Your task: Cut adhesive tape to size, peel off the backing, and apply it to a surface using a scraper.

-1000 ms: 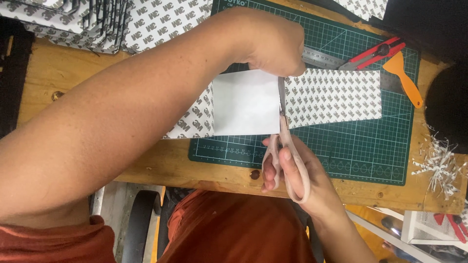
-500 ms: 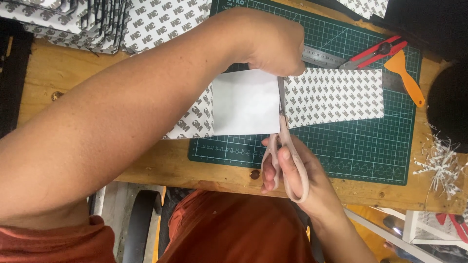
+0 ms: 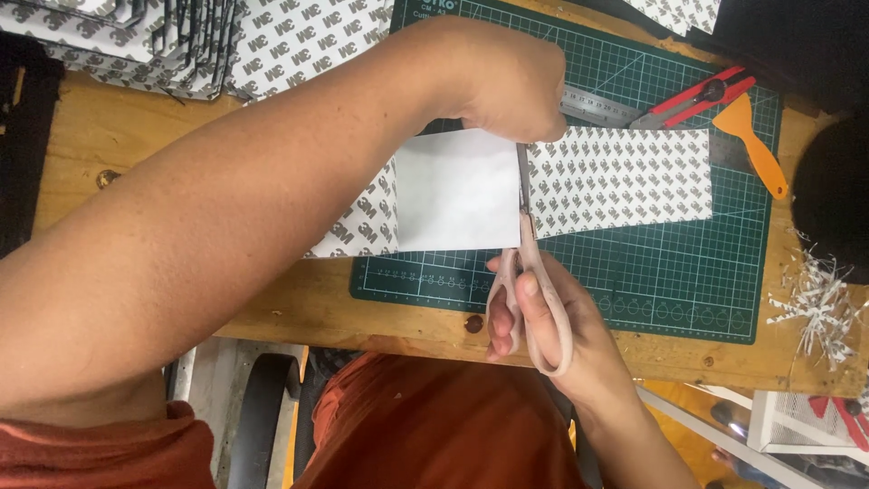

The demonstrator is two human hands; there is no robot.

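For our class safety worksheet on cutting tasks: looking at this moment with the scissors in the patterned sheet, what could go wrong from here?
1. The left hand pins the sheet right at the far end of the cut line, so the scissors blades may nick its fingers.
2. The white square lies beside the blades and may shift, skewing the cut.
3. The right hand works over the table edge, so its support looks limited.
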